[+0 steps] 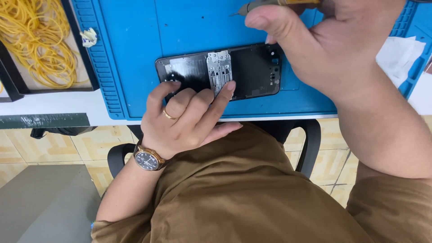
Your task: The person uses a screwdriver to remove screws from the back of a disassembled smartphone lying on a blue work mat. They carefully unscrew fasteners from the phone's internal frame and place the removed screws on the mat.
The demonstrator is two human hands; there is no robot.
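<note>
- White worktop (54, 101) carries a blue mat (135, 54); tiled floor shows below its edge.
- Left hand (184, 119): fingers (223, 92) bent and spread, tips pressing on the near edge of a black phone (252, 72); a ring and a wristwatch (147, 158) are worn.
- Phone lies flat on the mat, back opened, with a silver metal plate (219, 69) at its middle.
- Right hand (333, 49) hovers over the phone's right end, fingers closed on a thin tool (258, 5) whose tip points left above the mat.
- Farther out: yellow rubber bands (38, 38) in a black tray at left, white tissue (398, 56) at right.
</note>
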